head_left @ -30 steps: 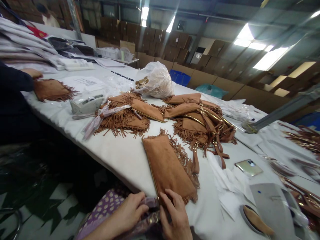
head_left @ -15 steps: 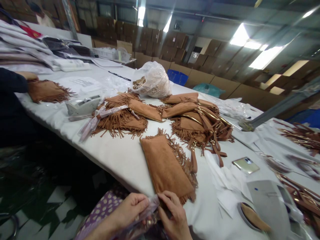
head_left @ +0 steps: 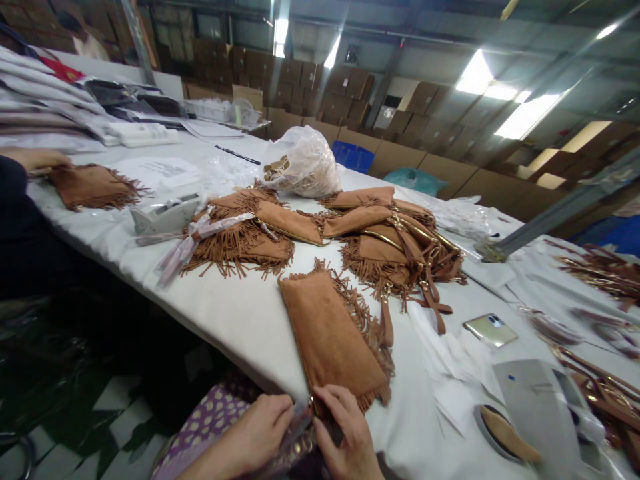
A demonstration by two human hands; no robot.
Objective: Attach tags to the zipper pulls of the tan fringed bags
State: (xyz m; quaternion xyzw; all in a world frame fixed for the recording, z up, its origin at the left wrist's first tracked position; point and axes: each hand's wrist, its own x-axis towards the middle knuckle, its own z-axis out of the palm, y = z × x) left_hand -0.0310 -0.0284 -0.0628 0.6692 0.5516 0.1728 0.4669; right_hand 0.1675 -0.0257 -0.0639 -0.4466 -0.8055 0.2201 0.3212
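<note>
A brown suede pouch [head_left: 330, 333] with fringe down its right side lies on the table in front of me. At its near corner, by a gold ring [head_left: 311, 403], my right hand [head_left: 347, 427] pinches the pouch between thumb and fingers. Just left of that corner, my left hand [head_left: 263, 423] is closed with curled fingers on a clear plastic wrapper [head_left: 295, 430]. The wrapper hangs over the table edge with gold metal showing through it; its lower part is hidden by my hands.
Behind lie more fringed pouches [head_left: 385, 247], a clear bag of fittings [head_left: 305, 163] and a tape dispenser [head_left: 167, 212]. To the right are a phone [head_left: 491, 330], a second tape dispenser [head_left: 537, 407] and a metal post [head_left: 545, 217]. A co-worker's hand [head_left: 35, 159] touches another pouch [head_left: 93, 185].
My left hand has turned over and sits slightly lower, more of its back showing. A gold ring now shows at the pouch corner. The co-worker's hand has shifted left on its pouch.
</note>
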